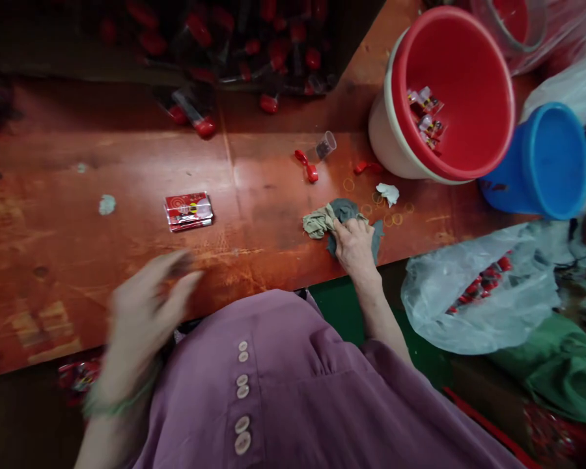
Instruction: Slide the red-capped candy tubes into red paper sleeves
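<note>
My right hand (355, 247) is closed on a crumpled grey-green cloth (342, 210) lying on the wooden table. My left hand (149, 312), smeared by motion, is over the table's front edge with its thumb apart from the fingers; nothing shows in it. A small stack of red printed packets (189, 211) lies just beyond the left hand. Past the cloth are a small clear plastic cup (325, 145) on its side and a red plastic piece with a rounded end (306, 167).
Red-capped clear tubes (195, 116) lie before a dark box at the back. At right stand a red bucket (459, 91) holding small packets and a blue bucket (561, 159). Rubber bands (396, 219) and white paper (387, 193) lie near the cloth. A plastic bag (478, 319) sits lower right.
</note>
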Action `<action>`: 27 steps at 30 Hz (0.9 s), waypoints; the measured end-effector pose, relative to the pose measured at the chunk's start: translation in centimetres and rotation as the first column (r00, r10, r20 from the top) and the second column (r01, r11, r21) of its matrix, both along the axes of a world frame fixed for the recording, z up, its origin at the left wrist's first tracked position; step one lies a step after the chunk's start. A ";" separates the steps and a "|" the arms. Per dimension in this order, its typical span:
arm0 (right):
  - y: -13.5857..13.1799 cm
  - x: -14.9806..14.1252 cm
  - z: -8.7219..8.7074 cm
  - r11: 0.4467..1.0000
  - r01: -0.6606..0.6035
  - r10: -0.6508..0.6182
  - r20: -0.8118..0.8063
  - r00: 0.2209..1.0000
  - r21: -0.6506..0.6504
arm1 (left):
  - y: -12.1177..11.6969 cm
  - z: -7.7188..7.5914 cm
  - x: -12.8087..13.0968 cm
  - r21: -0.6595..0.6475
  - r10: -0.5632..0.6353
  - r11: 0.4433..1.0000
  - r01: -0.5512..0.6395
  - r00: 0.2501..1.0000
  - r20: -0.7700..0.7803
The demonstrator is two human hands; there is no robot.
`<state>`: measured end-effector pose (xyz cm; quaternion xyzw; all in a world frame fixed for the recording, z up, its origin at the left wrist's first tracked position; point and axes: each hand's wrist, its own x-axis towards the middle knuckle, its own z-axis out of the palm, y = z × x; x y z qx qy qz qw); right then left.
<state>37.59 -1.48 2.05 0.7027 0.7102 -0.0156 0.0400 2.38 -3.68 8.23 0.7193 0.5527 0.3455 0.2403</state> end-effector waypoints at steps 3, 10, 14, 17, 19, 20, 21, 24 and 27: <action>0.3 0.6 -0.5 0.989 -0.088 0.092 -0.028 0.995 0.122 | 4.3 -3.3 8.0 0.065 -0.336 0.932 0.356 0.918 -0.211; 0.7 2.3 0.4 0.965 -0.165 0.188 -0.096 0.978 0.205 | 7.2 -6.6 18.5 0.083 -0.407 0.833 0.546 0.709 -0.576; 1.5 2.4 2.1 0.983 -0.118 0.147 -0.221 0.964 0.138 | 7.8 -8.1 18.7 0.047 -0.513 0.785 0.618 0.690 -0.510; 3.2 0.4 3.9 0.964 -0.074 0.155 -0.317 0.936 0.256 | 9.0 -8.3 18.1 0.027 -0.546 0.772 0.635 0.684 -0.484; 4.7 -2.1 4.8 0.940 -0.069 0.203 -0.386 0.900 0.333 | 9.5 -7.7 16.9 0.073 -0.514 0.790 0.608 0.723 -0.462; 5.5 -3.5 5.1 0.928 -0.078 0.237 -0.416 0.878 0.364 | 9.5 -7.3 15.9 0.117 -0.482 0.804 0.584 0.753 -0.447; 6.4 -5.0 5.3 0.919 -0.089 0.268 -0.441 0.857 0.385 | 9.4 -6.7 14.6 0.171 -0.443 0.816 0.552 0.787 -0.430; 9.8 -9.2 5.0 0.910 -0.142 0.349 -0.530 0.773 0.390 | 8.6 -5.3 9.2 0.306 -0.292 0.850 0.429 0.868 -0.402; 14.3 -12.3 3.8 0.913 -0.203 0.388 -0.603 0.697 0.353 | 7.8 -5.0 3.3 0.269 -0.090 0.933 0.238 0.880 -0.467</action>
